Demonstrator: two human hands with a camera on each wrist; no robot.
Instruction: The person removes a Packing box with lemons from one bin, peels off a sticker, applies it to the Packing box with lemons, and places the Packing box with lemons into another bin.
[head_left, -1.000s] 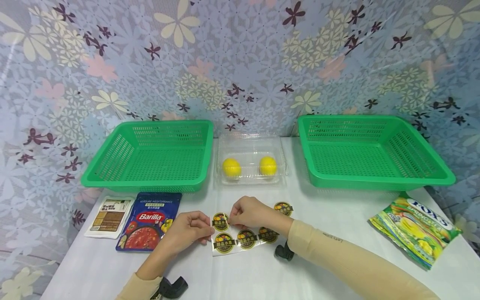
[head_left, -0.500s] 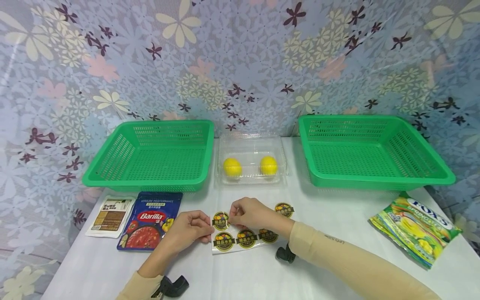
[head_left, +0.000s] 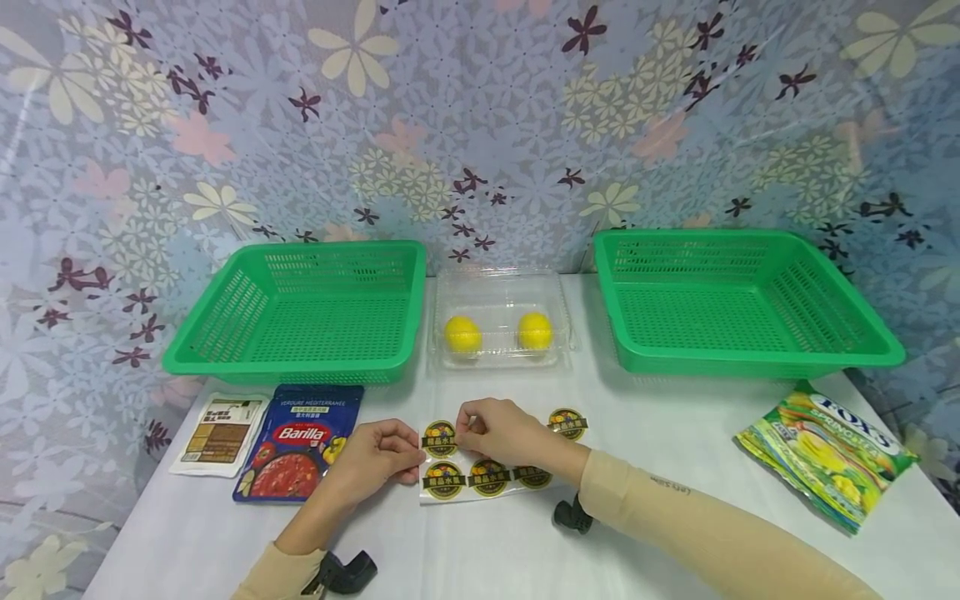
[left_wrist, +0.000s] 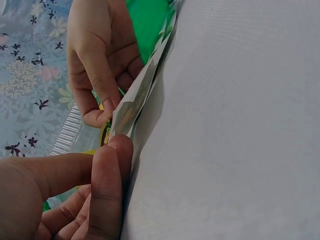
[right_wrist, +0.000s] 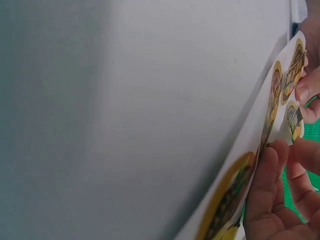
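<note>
A sheet of round black-and-gold stickers point(head_left: 489, 478) lies between the hands in the head view. My left hand point(head_left: 378, 458) pinches its left edge; in the left wrist view the thumb and finger of that left hand point(left_wrist: 95, 185) meet on the sheet's edge point(left_wrist: 132, 107). My right hand point(head_left: 498, 432) pinches the edge of the upper-left sticker point(head_left: 439, 438). Seen from the right wrist, the fingertips of the right hand point(right_wrist: 280, 185) hold that small sticker point(right_wrist: 294, 120), partly raised from the sheet. Part of the sheet is hidden under the right hand.
Two green baskets point(head_left: 300, 367) point(head_left: 757, 358) stand at the back, with a clear plastic box point(head_left: 498, 357) holding two yellow fruits point(head_left: 462, 334) between them. A blue Barilla pouch point(head_left: 300, 442) and a white-brown packet point(head_left: 220, 435) lie left; green-yellow packs point(head_left: 828, 458) lie right.
The sheet and the right hand have shifted very slightly in the head view, the sheet a little to the left. Both hands keep their pinch.
</note>
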